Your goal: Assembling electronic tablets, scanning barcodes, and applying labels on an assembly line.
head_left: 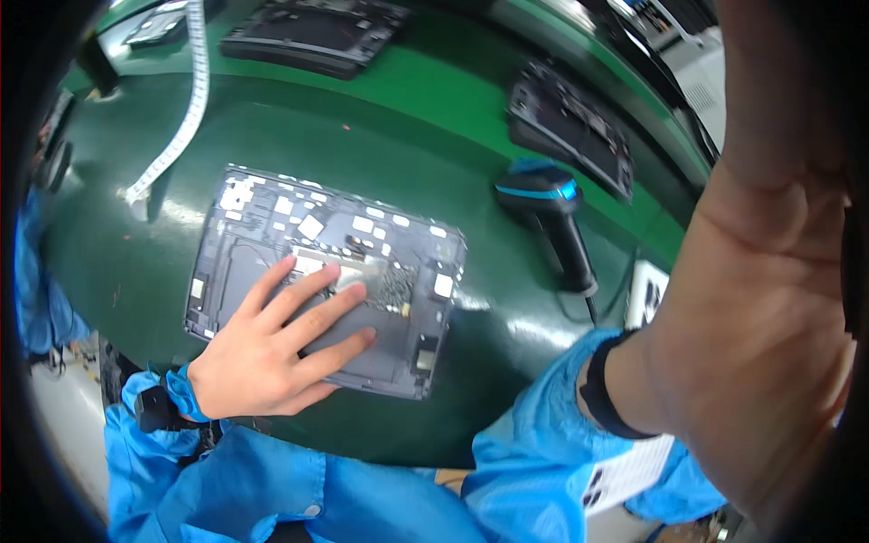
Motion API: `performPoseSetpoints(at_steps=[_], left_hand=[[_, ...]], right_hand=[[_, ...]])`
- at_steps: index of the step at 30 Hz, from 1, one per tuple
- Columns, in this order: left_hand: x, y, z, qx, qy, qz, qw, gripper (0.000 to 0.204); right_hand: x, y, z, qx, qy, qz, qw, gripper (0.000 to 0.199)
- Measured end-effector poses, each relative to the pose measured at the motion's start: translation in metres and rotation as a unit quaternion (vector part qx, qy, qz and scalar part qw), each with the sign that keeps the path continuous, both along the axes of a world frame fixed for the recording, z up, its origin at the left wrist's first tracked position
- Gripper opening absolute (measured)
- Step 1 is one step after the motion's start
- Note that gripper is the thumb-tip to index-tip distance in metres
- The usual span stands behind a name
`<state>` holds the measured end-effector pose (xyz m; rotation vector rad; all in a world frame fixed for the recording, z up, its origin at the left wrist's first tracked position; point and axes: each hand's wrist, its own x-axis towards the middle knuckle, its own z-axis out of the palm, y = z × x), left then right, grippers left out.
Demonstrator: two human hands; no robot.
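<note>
An opened tablet [389,339], its grey inside dotted with white stickers and small circuit parts, lies tilted on the dark green mat. My left hand [272,353] rests flat across its middle and lower left, fingers spread, gripping nothing. Raised very close to the camera on the right is my right hand [751,335], palm showing large. Its fingers run up past the picture's rim, so their pose and anything in them stay hidden. Between the tablet and that hand lies a black handheld barcode scanner [557,231] with a blue band, its cable trailing toward me.
More opened devices lie along the far side: a dark grey one [312,36] at the back and another [575,122] behind the scanner. A white measuring tape [190,118] hangs down at the far left. Blue sleeves [543,425] cover my arms. At left, blue cloth [41,290] shows.
</note>
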<state>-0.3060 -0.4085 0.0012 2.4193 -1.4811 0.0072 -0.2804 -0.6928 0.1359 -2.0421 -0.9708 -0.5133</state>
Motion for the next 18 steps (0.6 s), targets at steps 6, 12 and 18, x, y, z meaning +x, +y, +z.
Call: performPoseSetpoints(at_steps=[6, 12, 18], left_hand=[[-0.009, -0.002, -0.001, -0.01, -0.004, 0.012, 1.0, 0.073], [-0.003, 0.018, -0.006, -0.014, -0.049, -0.018, 0.999, 0.065], [0.008, 0.032, 0.003, -0.037, -0.049, 0.004, 0.998, 0.048]], right_hand=[[-0.026, 0.003, 0.016, -0.012, -0.011, -0.15, 0.988, 0.048], [-0.016, 0.033, 0.002, 0.039, -0.028, -0.141, 0.989, 0.051], [0.032, 0.04, 0.008, 0.089, -0.076, -0.146, 0.982, 0.055]])
